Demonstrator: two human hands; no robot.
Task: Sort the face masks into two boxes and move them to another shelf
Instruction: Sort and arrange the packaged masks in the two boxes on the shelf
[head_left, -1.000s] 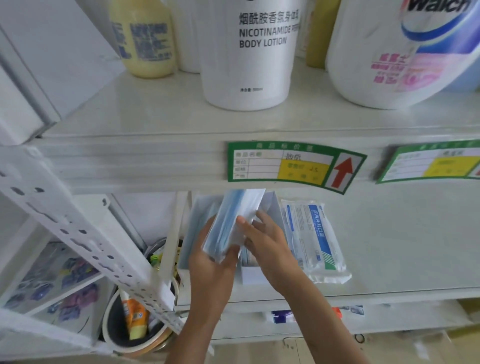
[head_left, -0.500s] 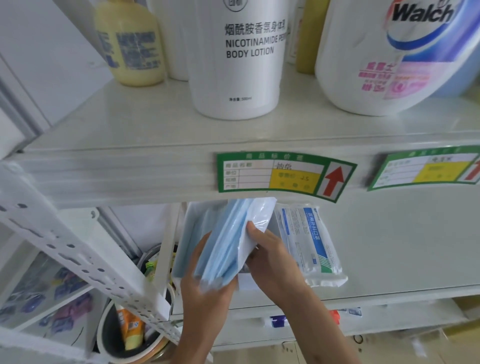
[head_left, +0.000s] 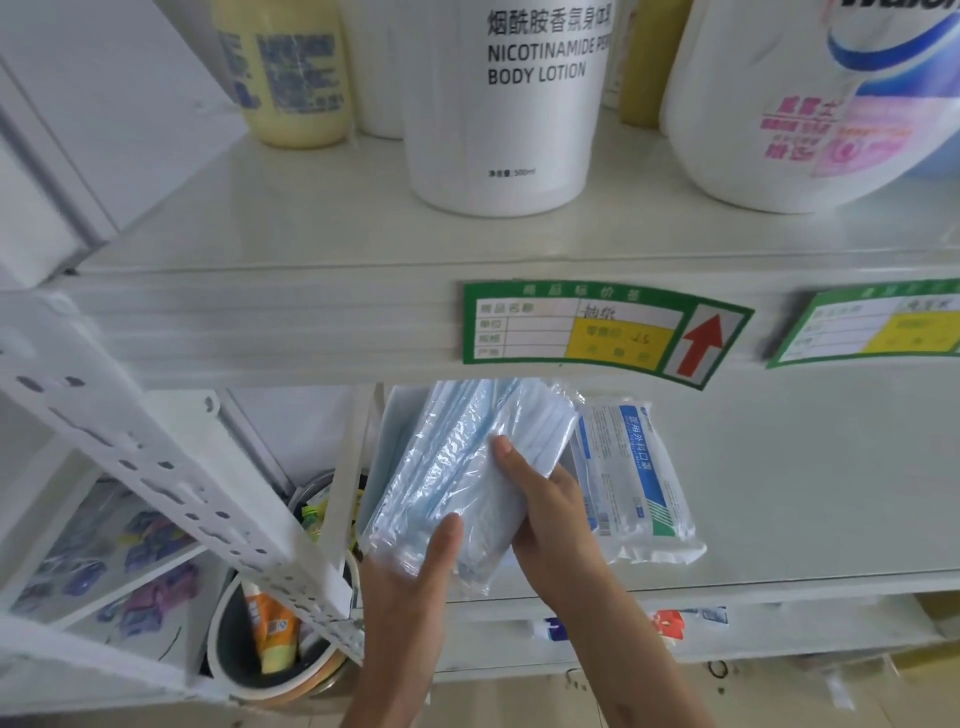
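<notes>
Both hands hold a clear plastic pack of light blue face masks (head_left: 467, 467), tilted, over the left end of the lower shelf (head_left: 805, 493). My left hand (head_left: 410, 587) grips its near bottom corner from below. My right hand (head_left: 540, 504) grips its right side, thumb on top. Behind the pack a white box (head_left: 387, 441) stands at the shelf's left end, mostly hidden. A second sealed mask pack with blue print (head_left: 634, 478) lies flat on the shelf just right of my right hand.
The upper shelf (head_left: 311, 244) carries a white body lotion bottle (head_left: 514, 104), a yellow bottle (head_left: 291, 73) and a large white detergent jug (head_left: 810, 98). Green price labels (head_left: 597, 332) sit on its front edge. A perforated white upright (head_left: 156, 467) slants at left over a round bin (head_left: 270, 639).
The mask pack has come lower and nearer, lying flatter in both hands. My left thumb now rests on its near end. The view has shifted closer to the shelf.
</notes>
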